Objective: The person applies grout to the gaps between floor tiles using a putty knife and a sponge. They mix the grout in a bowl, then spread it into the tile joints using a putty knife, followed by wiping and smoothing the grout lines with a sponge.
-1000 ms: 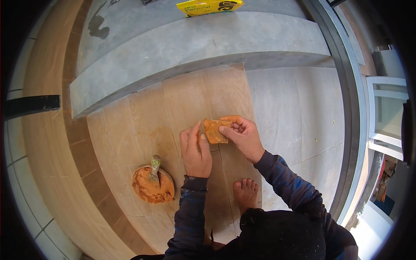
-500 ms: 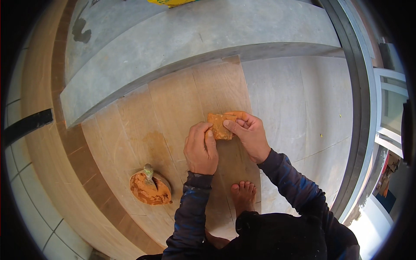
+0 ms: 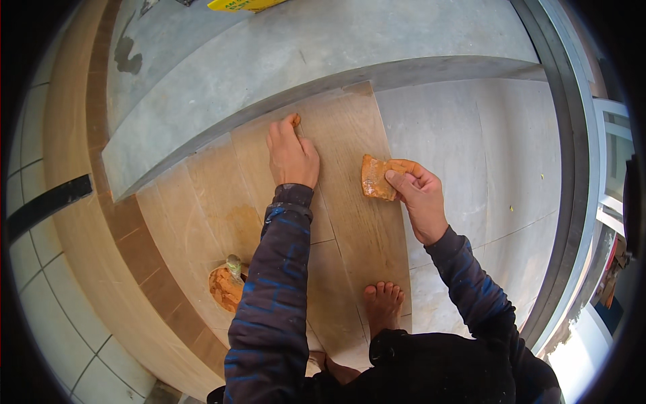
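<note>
My right hand point(image 3: 420, 198) pinches a flat, squarish piece smeared with wet orange paste point(image 3: 378, 178), its thumb on top; the material under the paste cannot be made out. My left hand point(image 3: 293, 153) is stretched forward over the wood-look floor tiles point(image 3: 350, 128), near the foot of the grey step. Its fingers are curled in, with orange at the tips; anything in them is hidden. Beside my left forearm is a round container of orange paste point(image 3: 226, 291), partly covered by the sleeve. A tool with a wrapped handle point(image 3: 234, 264) stands in it.
A grey step point(image 3: 269, 74) crosses the far side, with a yellow package point(image 3: 245, 4) on it. Grey tiles point(image 3: 457, 155) lie to the right, bounded by a dark metal door track point(image 3: 562, 168). My bare foot point(image 3: 385, 306) stands close by. A black bar point(image 3: 50, 205) juts in at left.
My left hand has let go of the orange-smeared piece and moved forward to the floor near the step. My right hand has carried the piece slightly right. The left sleeve now covers part of the container.
</note>
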A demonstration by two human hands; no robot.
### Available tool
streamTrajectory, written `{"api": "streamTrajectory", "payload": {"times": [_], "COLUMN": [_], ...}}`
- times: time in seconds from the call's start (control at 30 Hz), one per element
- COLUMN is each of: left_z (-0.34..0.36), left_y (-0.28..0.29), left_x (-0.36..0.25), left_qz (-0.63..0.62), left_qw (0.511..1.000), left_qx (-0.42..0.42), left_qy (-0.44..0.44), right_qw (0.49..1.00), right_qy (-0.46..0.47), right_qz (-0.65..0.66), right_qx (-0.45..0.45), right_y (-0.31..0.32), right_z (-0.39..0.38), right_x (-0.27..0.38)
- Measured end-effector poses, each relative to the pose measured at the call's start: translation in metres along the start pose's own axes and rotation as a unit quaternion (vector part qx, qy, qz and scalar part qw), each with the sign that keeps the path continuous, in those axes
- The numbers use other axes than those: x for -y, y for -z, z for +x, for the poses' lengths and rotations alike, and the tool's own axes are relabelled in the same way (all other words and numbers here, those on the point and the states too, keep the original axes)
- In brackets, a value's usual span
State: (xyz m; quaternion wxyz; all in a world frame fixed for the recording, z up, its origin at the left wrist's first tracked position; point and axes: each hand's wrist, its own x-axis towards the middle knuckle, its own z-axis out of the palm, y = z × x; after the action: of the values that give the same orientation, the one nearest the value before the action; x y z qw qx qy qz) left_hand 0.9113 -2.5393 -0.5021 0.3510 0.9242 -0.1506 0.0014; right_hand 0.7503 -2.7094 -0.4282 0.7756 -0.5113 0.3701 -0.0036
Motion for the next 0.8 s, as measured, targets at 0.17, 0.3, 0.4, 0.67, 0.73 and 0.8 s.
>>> {"api": "streamTrajectory", "payload": {"times": [0.17,0.3,0.4,0.67,0.73,0.8], "left_z": [0.006,0.008,0.011,0.014,0.013,0.014], "left_y": [-0.006,-0.004,-0.002,0.001,0.003,0.004], "left_x": [-0.004,-0.008,-0.009,-0.008,-0.008,-0.011], "left_qz": [0.028,0.055,0.080,0.099,0.105,0.112], "left_qw": [0.999,0.998,0.996,0.993,0.992,0.990], "left_qx": [0.008,0.024,0.036,0.060,0.063,0.080], "left_qy": [0.015,0.011,0.008,0.015,0.016,0.015], "right_qw": [1.000,1.000,1.000,1.000,1.000,1.000], "right_qy": [0.001,-0.004,0.001,0.005,0.000,0.001], "right_qz": [-0.001,0.004,0.001,-0.006,0.000,-0.001], "right_qx": [-0.001,-0.004,0.001,0.004,0.008,0.010], "right_y": [0.004,0.003,0.007,0.006,0.004,0.005], "right_z": [0.001,0.001,0.002,0.001,0.000,0.000], "right_x": [-0.003,-0.002,-0.002,-0.005,-0.003,-0.004]}}
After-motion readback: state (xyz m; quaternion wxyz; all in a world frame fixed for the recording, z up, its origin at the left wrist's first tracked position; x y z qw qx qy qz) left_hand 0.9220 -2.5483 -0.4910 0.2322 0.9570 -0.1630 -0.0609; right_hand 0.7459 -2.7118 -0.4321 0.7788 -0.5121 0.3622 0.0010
